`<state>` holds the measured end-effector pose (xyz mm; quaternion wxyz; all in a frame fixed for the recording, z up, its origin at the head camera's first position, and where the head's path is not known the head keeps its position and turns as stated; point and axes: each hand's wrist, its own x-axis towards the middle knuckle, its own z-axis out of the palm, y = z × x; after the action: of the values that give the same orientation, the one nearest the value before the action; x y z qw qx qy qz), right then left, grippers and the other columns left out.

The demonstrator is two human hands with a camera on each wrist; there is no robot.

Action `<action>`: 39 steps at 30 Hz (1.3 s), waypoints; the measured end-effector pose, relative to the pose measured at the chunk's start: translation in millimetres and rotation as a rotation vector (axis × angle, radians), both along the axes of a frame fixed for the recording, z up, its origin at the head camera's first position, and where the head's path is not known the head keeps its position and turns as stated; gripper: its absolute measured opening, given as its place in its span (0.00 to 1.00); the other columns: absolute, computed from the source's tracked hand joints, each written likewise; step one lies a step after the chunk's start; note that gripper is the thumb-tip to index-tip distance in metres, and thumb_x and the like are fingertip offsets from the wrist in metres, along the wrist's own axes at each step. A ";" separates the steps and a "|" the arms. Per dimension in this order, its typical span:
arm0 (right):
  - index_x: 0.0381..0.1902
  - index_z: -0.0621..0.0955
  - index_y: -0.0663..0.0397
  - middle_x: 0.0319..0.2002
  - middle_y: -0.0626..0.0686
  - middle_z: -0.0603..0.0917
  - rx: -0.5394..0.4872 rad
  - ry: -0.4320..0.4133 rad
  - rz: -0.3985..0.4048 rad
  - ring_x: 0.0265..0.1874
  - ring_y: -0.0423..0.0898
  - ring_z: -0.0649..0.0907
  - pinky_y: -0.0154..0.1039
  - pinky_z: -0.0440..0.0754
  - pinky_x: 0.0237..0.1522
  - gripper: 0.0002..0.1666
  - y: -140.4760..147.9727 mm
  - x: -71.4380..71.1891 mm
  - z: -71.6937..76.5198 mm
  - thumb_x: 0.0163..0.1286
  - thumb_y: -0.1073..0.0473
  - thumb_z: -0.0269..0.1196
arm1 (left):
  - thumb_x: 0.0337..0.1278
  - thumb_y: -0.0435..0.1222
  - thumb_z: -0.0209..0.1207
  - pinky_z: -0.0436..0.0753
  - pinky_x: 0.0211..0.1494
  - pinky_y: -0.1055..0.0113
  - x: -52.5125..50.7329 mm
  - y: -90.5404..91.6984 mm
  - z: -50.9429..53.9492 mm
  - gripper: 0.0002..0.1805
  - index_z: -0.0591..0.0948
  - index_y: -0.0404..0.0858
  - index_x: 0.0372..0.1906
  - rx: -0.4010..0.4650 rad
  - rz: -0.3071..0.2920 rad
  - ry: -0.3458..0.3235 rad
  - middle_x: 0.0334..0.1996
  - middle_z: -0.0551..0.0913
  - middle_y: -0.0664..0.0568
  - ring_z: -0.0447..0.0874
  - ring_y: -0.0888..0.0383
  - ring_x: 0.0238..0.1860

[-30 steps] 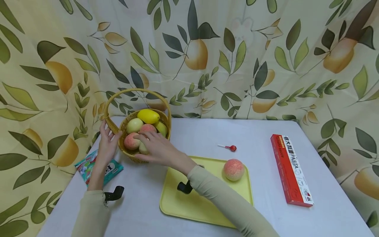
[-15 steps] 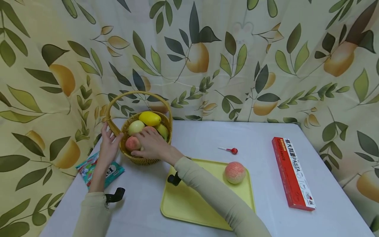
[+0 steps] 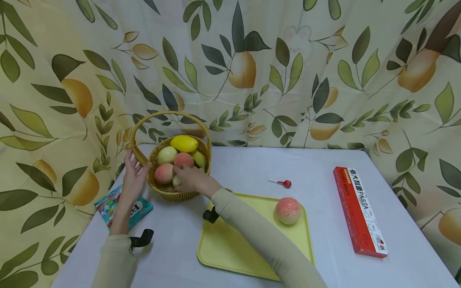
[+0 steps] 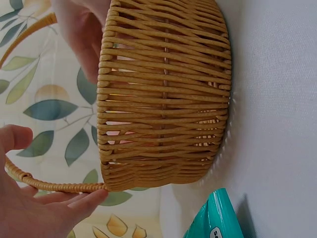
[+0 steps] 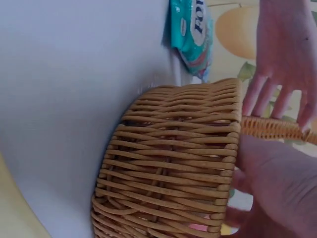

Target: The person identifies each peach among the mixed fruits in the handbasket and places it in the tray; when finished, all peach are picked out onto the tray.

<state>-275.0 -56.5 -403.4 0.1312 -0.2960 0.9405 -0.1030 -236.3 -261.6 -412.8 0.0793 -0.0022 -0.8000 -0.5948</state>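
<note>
A wicker basket holds a yellow fruit, two peaches, pale green fruits and a greener one. My left hand has its fingers behind the left side of the handle, thumb on the other side. Reaching over the front right rim, my right hand has thumb and fingers around the front pale green fruit; its fingertips are partly hidden. In the right wrist view, the right hand is bent over the basket's rim.
A yellow tray with one peach lies under the right forearm. Behind it is a lollipop; to the right, a red pasta box. A teal candy bag lies beneath the left forearm. A patterned curtain hangs behind.
My right hand first moved left over the fruit, covering the middle peach, then drew back right, uncovering it, with its fingers lower around the front pale fruit. My left hand stays at the handle.
</note>
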 end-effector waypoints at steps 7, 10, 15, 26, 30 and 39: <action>0.67 0.69 0.39 0.66 0.59 0.73 -0.043 -0.013 -0.059 0.58 0.60 0.78 0.49 0.83 0.52 0.30 1.2 -3.1 -2.5 0.71 0.47 0.66 | 0.78 0.47 0.51 0.60 0.79 0.34 -1.1 -0.6 0.3 0.48 0.29 0.56 0.83 -0.005 -0.010 0.010 0.84 0.39 0.40 0.49 0.34 0.82; 0.68 0.68 0.40 0.63 0.57 0.74 -0.081 0.088 -0.049 0.55 0.58 0.78 0.48 0.82 0.51 0.35 7.8 -3.2 -2.1 0.68 0.46 0.69 | 0.78 0.48 0.51 0.59 0.79 0.34 -2.8 -0.9 1.9 0.49 0.28 0.57 0.82 -0.006 -0.016 0.015 0.84 0.38 0.40 0.48 0.34 0.82; 0.68 0.65 0.45 0.61 0.54 0.75 -0.154 0.281 -0.037 0.48 0.54 0.79 0.45 0.80 0.47 0.39 27.7 -1.7 11.3 0.66 0.44 0.69 | 0.78 0.50 0.52 0.59 0.80 0.35 -8.9 2.1 9.4 0.49 0.27 0.59 0.82 -0.013 -0.020 0.031 0.85 0.38 0.42 0.48 0.36 0.83; 0.65 0.65 0.51 0.61 0.53 0.74 -0.487 0.443 0.032 0.51 0.53 0.76 0.42 0.76 0.48 0.40 77.4 43.4 29.7 0.64 0.44 0.71 | 0.79 0.46 0.51 0.59 0.80 0.35 -2.3 0.8 -2.5 0.51 0.23 0.55 0.81 -0.004 -0.025 0.011 0.85 0.37 0.42 0.47 0.36 0.83; 0.63 0.62 0.51 0.63 0.56 0.74 -0.615 0.424 0.046 0.57 0.52 0.78 0.45 0.84 0.55 0.41 100.2 69.9 33.4 0.61 0.51 0.74 | 0.78 0.47 0.51 0.59 0.79 0.35 -0.8 2.8 -2.8 0.51 0.24 0.55 0.81 0.000 -0.032 0.024 0.85 0.37 0.42 0.47 0.36 0.83; 0.65 0.75 0.38 0.67 0.52 0.72 -0.741 0.455 -0.078 0.63 0.51 0.75 0.43 0.87 0.48 0.40 166.3 119.4 27.1 0.55 0.54 0.77 | 0.78 0.46 0.52 0.59 0.78 0.33 -1.0 3.4 0.6 0.51 0.25 0.55 0.82 -0.003 -0.014 0.013 0.84 0.36 0.41 0.45 0.35 0.83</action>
<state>-155.5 109.8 -376.3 -0.1985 -0.3023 0.8555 -0.3706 -237.2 -258.3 -412.3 0.0803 -0.0118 -0.8002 -0.5943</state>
